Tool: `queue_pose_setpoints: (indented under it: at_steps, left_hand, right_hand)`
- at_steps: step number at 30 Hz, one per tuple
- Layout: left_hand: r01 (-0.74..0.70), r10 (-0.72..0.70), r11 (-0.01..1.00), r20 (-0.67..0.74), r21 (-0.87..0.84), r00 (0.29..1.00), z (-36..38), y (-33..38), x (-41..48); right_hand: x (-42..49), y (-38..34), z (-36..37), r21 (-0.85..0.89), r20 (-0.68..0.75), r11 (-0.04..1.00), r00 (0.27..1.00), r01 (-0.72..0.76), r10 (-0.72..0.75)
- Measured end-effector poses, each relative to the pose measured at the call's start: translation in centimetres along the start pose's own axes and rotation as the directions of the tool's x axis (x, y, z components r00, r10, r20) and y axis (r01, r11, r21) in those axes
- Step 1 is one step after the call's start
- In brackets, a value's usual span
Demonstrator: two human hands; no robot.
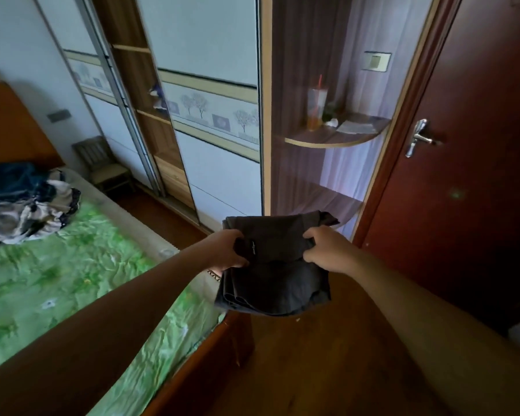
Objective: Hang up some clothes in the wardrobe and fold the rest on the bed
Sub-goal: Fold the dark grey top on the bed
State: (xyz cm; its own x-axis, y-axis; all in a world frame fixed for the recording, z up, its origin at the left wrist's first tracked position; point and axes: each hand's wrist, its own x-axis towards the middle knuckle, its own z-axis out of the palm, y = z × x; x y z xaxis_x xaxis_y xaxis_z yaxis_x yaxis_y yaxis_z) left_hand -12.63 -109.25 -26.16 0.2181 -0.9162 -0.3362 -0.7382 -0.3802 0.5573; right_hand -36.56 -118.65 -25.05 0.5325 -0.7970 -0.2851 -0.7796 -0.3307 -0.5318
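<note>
- A dark folded garment (273, 283) is held in the air between both hands, over the wooden floor (327, 370) just beside the foot corner of the bed (72, 280) and in front of the wardrobe (210, 85).
- Its left edge is gripped by the left hand (228, 250) and its right edge by the right hand (327, 250); the fingers (312, 235) of both are curled into the cloth.
- The kind of garment cannot be told for certain (trousers, perhaps), though a small pale label is seen on the top layer.
- The cloth is judged soft, limp and light: the lower layers sag below the hands and fan apart at the bottom edge.
- The fold is likely to slip open if only the top layer is pinched — all layers are best gripped together at the two sides, or supported from beneath.
- A loose pile of clothes (27, 205) is seen near the head of the bed, well apart from the hands.
- A gap between the wardrobe's sliding doors is seen, with wooden shelves inside.
</note>
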Motion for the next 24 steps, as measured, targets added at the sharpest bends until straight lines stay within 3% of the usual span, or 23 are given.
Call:
queue_pose_setpoints:
  at_steps: [11, 24]
  left_hand:
    - [0.236, -0.24, 0.971, -0.242, -0.044, 0.94, -4.2, -1.7, 8.0]
    - [0.366, -0.405, 0.914, -0.324, -0.178, 0.855, -16.2, -9.8, 20.0]
  right_hand:
    - [18.8, -3.8, -4.5, -0.138, 0.219, 0.922, 0.919, 0.361, -0.327]
    - [39.1, -16.4, -4.4, -0.245, 0.339, 0.797, 0.819, 0.552, -0.463]
